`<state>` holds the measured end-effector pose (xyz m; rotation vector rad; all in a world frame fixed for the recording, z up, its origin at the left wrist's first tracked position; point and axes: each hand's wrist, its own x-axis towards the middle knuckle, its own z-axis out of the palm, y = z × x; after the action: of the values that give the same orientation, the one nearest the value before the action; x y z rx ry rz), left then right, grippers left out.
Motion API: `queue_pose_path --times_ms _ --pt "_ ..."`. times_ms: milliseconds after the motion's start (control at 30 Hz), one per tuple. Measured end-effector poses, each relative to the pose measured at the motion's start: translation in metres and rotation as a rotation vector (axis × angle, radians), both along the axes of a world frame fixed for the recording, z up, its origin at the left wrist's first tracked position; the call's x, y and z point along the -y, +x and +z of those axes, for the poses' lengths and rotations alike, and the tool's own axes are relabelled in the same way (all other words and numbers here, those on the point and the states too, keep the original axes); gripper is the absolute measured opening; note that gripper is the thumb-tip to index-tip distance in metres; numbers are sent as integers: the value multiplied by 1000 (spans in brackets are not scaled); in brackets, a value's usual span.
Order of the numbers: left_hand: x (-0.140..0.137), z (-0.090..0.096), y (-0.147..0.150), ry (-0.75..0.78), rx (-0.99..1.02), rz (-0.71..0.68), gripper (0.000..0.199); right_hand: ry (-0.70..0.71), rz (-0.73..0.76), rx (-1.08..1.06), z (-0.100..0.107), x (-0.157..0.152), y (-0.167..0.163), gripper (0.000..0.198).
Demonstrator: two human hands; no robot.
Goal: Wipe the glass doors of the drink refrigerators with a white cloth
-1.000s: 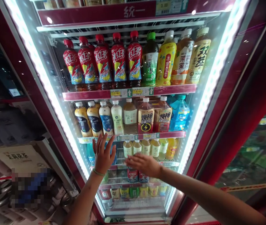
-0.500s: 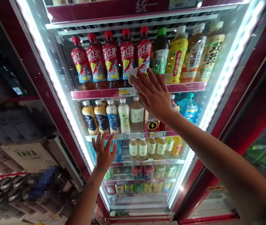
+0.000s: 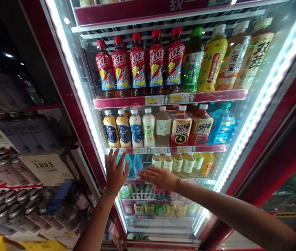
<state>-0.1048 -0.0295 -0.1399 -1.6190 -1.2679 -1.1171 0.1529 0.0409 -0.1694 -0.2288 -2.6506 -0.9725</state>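
Observation:
My left hand [image 3: 116, 170] is open, with its fingers spread and pointing up, in front of the lower left shelves of a lit drinks fridge. It seems to rest on the fridge's glass door [image 3: 142, 190]. My right hand [image 3: 160, 177] lies flat with its fingers stretched out to the left, in front of the shelf of small pale-labelled bottles [image 3: 188, 164]. The white tissue seen under this hand a moment before is covered by the palm and fingers. Blue bottles [image 3: 138, 165] stand behind the glass between the two hands.
Red-capped iced tea bottles [image 3: 139, 64] line the upper shelf, beside green and yellow ones. Below them stand coffee-coloured bottles [image 3: 110, 129] and energy drinks [image 3: 181, 129]. Stacked grey bottles [image 3: 17, 132] and canned drinks [image 3: 14, 212] crowd the left. A red frame [image 3: 242, 184] edges the right.
My right hand has swept down and to the left, from the upper shelf to a lower one. The left hand stays nearly in place. The view has shifted slightly.

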Motion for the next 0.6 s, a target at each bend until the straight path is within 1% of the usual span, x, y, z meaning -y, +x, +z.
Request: queue_pose_path --times_ms 33,100,167,200,233,267,300,333,367,400,433,533,567,600 --pt "1 4 -1 8 2 -4 58 -25 -24 -17 36 -3 -3 67" --pt "3 12 -4 29 1 -9 60 -9 -58 -130 118 -10 -10 64" --pt "4 19 -5 48 -1 -16 62 60 -65 -332 196 -17 -17 66" --pt "4 22 -6 56 0 -21 63 70 -59 -439 226 -19 -19 69" --pt "5 23 -8 61 2 -27 64 76 -51 -526 249 -21 -22 72" --pt "6 24 -9 63 6 -32 65 77 -43 -595 261 -22 -26 74" --pt "6 23 -11 62 12 -38 65 71 -40 -633 262 -21 -30 76" --pt "7 22 -13 57 17 -42 66 62 -41 -639 253 -20 -34 77" --pt "9 19 -14 48 23 -46 66 47 -46 -615 234 -18 -39 79" --pt "10 15 -16 37 30 -49 66 24 -49 -568 206 -15 -43 81" --pt "12 11 -18 24 37 -51 65 -7 -46 -503 171 -11 -48 83" --pt "19 -5 -23 -13 62 -52 63 -135 22 -322 50 3 -55 92" --pt "22 -10 -25 -26 60 -52 62 -191 46 -255 13 8 -56 92" --pt "25 -14 -27 -40 51 -53 62 -233 67 -198 -19 12 -55 92"
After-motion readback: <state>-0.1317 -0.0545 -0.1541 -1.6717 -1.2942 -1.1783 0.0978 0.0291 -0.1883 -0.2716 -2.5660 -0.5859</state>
